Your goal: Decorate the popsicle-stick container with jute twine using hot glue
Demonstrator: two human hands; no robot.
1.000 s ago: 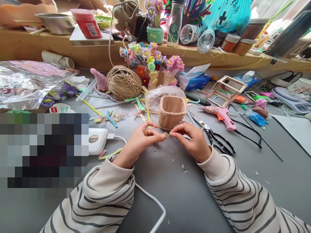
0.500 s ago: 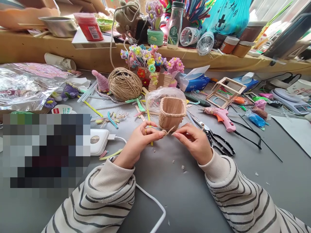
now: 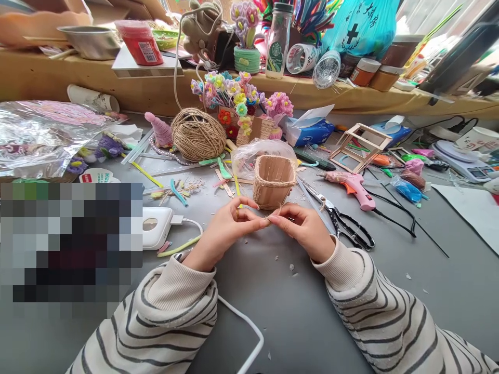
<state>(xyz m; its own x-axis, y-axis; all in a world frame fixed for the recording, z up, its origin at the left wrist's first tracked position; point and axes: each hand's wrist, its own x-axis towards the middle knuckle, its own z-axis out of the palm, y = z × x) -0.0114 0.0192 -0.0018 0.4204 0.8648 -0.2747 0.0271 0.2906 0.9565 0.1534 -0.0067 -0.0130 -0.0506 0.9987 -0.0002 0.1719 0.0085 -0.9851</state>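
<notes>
A small piece of twine (image 3: 267,218), seemingly looped though fingertips hide most of it, is pinched by both the left hand (image 3: 230,224) and right hand (image 3: 306,227), thumbs and forefingers closed together. Just beyond, at twelve o'clock, stands the wooden basket (image 3: 272,193), its rim already bound in twine; the pinched piece looks unattached. From the basket, a twine ball (image 3: 198,134) lies at ten, scissors (image 3: 348,224) at four. Pale scraps dot the grey bench (image 3: 280,317); a cluttered ledge (image 3: 144,89) runs behind.
</notes>
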